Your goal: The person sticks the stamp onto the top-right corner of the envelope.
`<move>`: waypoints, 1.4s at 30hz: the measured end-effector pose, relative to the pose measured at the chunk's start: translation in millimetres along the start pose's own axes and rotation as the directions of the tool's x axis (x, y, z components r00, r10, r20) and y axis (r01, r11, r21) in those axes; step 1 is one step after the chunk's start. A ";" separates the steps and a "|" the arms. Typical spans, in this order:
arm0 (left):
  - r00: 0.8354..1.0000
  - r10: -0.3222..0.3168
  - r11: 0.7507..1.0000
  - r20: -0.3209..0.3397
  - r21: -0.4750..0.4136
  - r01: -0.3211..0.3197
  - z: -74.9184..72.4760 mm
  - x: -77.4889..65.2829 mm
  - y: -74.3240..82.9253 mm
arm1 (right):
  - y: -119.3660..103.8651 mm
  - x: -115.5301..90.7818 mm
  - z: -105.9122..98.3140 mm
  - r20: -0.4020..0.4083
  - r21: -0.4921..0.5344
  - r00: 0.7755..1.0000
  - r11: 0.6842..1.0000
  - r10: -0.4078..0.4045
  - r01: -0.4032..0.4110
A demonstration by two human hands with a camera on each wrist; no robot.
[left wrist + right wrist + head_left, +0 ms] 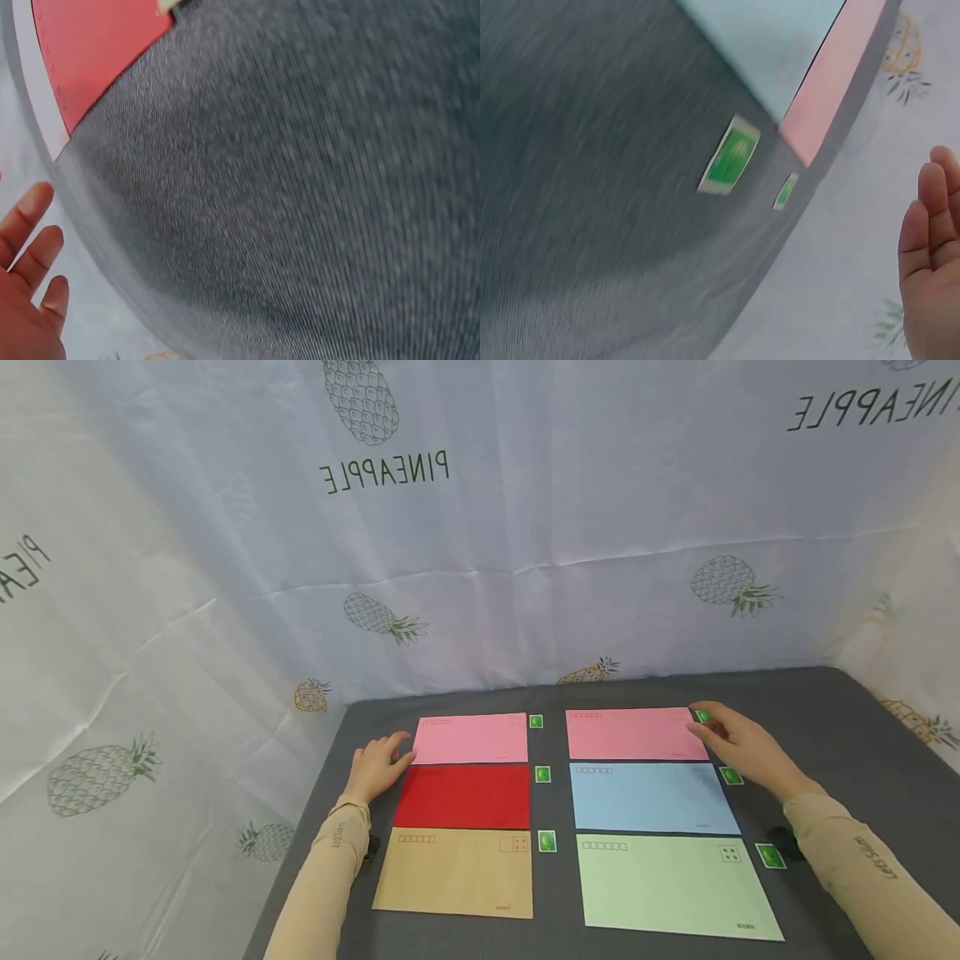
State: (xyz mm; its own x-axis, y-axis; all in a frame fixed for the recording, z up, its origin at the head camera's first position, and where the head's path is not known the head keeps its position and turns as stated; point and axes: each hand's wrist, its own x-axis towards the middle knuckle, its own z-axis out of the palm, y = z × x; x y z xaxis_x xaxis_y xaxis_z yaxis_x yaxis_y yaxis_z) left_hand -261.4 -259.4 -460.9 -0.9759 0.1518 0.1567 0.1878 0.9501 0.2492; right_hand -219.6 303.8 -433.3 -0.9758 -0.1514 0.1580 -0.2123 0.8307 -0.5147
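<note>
My left hand (374,767) is beside the left edge of the left pink envelope (471,739), fingers loosely bent with nothing in them. In the left wrist view its fingers (34,259) spread apart. My right hand (738,743) hovers at the right end of the other pink envelope (633,734), thumb and index finger apart. The right wrist view shows its fingers (934,214) holding nothing. Close under this hand lie a small green stamp (703,716) and a second green stamp (731,776); the hand partly hides the first.
Below the left pink envelope lie a red envelope (465,797) and a tan envelope (455,872). The right column continues with a blue envelope (652,798) and a green envelope (675,885). More stamps (547,841) flank both columns on the dark table (555,910). A pineapple-print curtain (525,510) hangs behind.
</note>
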 end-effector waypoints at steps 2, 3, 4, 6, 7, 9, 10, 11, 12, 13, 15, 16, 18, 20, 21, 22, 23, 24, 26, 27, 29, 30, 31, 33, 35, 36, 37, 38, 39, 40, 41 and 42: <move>1.000 -0.007 1.000 0.003 -0.012 0.007 1.9 0.3 0.5 | -3.6 2.9 4.3 -0.007 0.028 1.000 1.000 -0.010 0.011; 1.000 -0.009 1.000 0.006 -0.013 0.009 3.0 0.4 0.4 | -5.5 4.3 6.5 -0.011 0.039 1.000 0.999 -0.019 0.020; 1.000 -0.009 1.000 0.006 -0.016 0.010 4.1 0.6 0.3 | -7.4 5.6 8.7 -0.018 0.047 0.999 0.998 -0.029 0.030; 1.000 -0.011 1.000 0.013 -0.022 0.011 6.6 1.1 -0.3 | -10.9 7.9 13.1 -0.036 0.058 0.998 0.997 -0.051 0.053; 1.000 -0.012 1.000 0.019 -0.024 0.012 7.9 1.4 -0.8 | -12.6 8.7 14.9 -0.040 0.063 0.998 0.996 -0.057 0.059; 0.999 -0.019 0.999 0.028 -0.025 0.020 10.2 2.0 -1.6 | -15.6 10.4 18.5 -0.049 0.072 0.997 0.995 -0.067 0.070; 0.999 -0.027 0.999 0.032 -0.027 0.028 11.1 2.3 -1.6 | -16.5 11.2 20.3 -0.048 0.079 0.997 0.994 -0.067 0.071; 0.999 -0.037 0.999 0.038 -0.028 0.038 12.0 2.6 -1.8 | -17.7 11.8 21.7 -0.043 0.092 0.997 0.993 -0.065 0.068; 0.998 -0.045 0.998 0.043 -0.032 0.047 12.5 2.9 -1.7 | -18.6 12.4 23.0 -0.035 0.101 0.998 0.993 -0.059 0.063; 0.997 -0.055 0.998 0.050 -0.036 0.056 13.1 3.2 -1.7 | -19.5 12.8 24.2 -0.026 0.112 0.998 0.992 -0.053 0.056; 0.996 -0.064 0.996 0.057 -0.051 0.067 13.8 3.9 -1.5 | -20.3 13.9 26.8 -0.010 0.124 0.999 0.991 -0.041 0.042; 0.996 -0.072 0.995 0.061 -0.059 0.075 14.0 4.3 -1.1 | -20.8 14.5 28.0 -0.002 0.128 0.999 0.991 -0.034 0.034; 0.994 -0.082 0.993 0.068 -0.080 0.087 14.5 4.8 -0.6 | -21.7 16.1 30.8 0.004 0.129 1.000 0.991 -0.029 0.029; 0.993 -0.093 0.990 0.075 -0.097 0.100 15.3 5.1 -0.4 | -22.7 18.1 34.1 0.004 0.131 0.999 0.991 -0.036 0.035; 0.992 -0.102 0.989 0.080 -0.104 0.110 15.8 5.1 -0.1 | -23.4 19.0 35.7 0.005 0.133 0.999 0.990 -0.041 0.040; 0.990 -0.109 0.987 0.085 -0.108 0.118 16.6 5.1 -0.2 | -23.7 19.6 37.3 0.008 0.133 0.999 0.990 -0.045 0.044; 0.989 -0.115 0.986 0.088 -0.112 0.125 17.5 5.0 -0.3 | -24.1 20.0 38.8 0.008 0.134 0.999 0.990 -0.053 0.051; 0.988 -0.122 0.985 0.090 -0.115 0.132 18.5 4.9 -0.4 | -24.4 20.2 40.2 0.009 0.134 0.998 0.989 -0.058 0.056; 0.987 -0.132 0.983 0.092 -0.116 0.142 20.0 4.4 -0.2 | -24.9 20.0 42.5 0.013 0.137 0.998 0.989 -0.065 0.062; 0.986 -0.138 0.983 0.092 -0.111 0.148 20.7 4.3 0.1 | -24.9 19.5 43.5 0.015 0.140 0.998 0.988 -0.065 0.063; 0.985 -0.150 0.981 0.088 -0.108 0.159 21.5 3.8 1.0 | -25.5 18.7 45.5 0.016 0.152 0.998 0.986 -0.067 0.064; 0.984 -0.157 0.980 0.087 -0.107 0.166 21.6 3.8 1.4 | -25.6 18.5 46.5 0.017 0.159 0.998 0.985 -0.067 0.064; 0.983 -0.163 0.979 0.088 -0.105 0.172 21.2 3.8 2.3 | -25.9 18.5 47.4 0.019 0.165 0.997 0.984 -0.068 0.064; 0.980 -0.178 0.976 0.092 -0.110 0.188 20.4 5.0 3.5 | -26.8 19.2 48.8 0.021 0.174 0.997 0.983 -0.071 0.066; 0.976 -0.194 0.970 0.100 -0.127 0.206 18.9 6.7 4.9 | -28.7 21.5 49.9 0.026 0.182 0.997 0.981 -0.076 0.070; 0.974 -0.202 0.967 0.105 -0.134 0.215 18.0 7.7 5.9 | -29.8 22.9 50.0 0.031 0.186 0.996 0.980 -0.078 0.071; 0.971 -0.211 0.964 0.111 -0.141 0.226 16.9 8.0 6.8 | -31.4 24.5 50.4 0.036 0.190 0.996 0.979 -0.076 0.068; 0.969 -0.220 0.960 0.116 -0.152 0.237 16.2 8.5 7.4 | -32.9 26.1 51.0 0.042 0.195 0.996 0.979 -0.073 0.063; 0.967 -0.225 0.958 0.119 -0.156 0.242 15.4 8.9 7.9 | -34.7 27.7 51.6 0.046 0.201 0.996 0.978 -0.070 0.059; 0.964 -0.234 0.954 0.124 -0.160 0.252 14.8 9.1 8.4 | -36.2 29.2 52.5 0.053 0.204 0.996 0.978 -0.066 0.053; 0.962 -0.241 0.952 0.129 -0.160 0.260 14.3 9.4 8.9 | -37.7 30.5 53.7 0.059 0.205 0.996 0.977 -0.062 0.049; 0.960 -0.247 0.950 0.133 -0.161 0.267 13.8 9.7 9.4 | -39.1 31.7 54.7 0.065 0.207 0.996 0.977 -0.059 0.044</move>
State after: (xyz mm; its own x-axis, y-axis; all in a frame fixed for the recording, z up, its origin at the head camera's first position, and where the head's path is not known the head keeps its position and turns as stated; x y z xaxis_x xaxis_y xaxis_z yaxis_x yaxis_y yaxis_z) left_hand -270.6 -245.3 -470.2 -0.9979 -0.0527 -0.0383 -0.0641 0.8995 0.4322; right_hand -245.1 237.2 -454.3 -0.9629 -0.2345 0.1333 -0.2619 0.6944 -0.6703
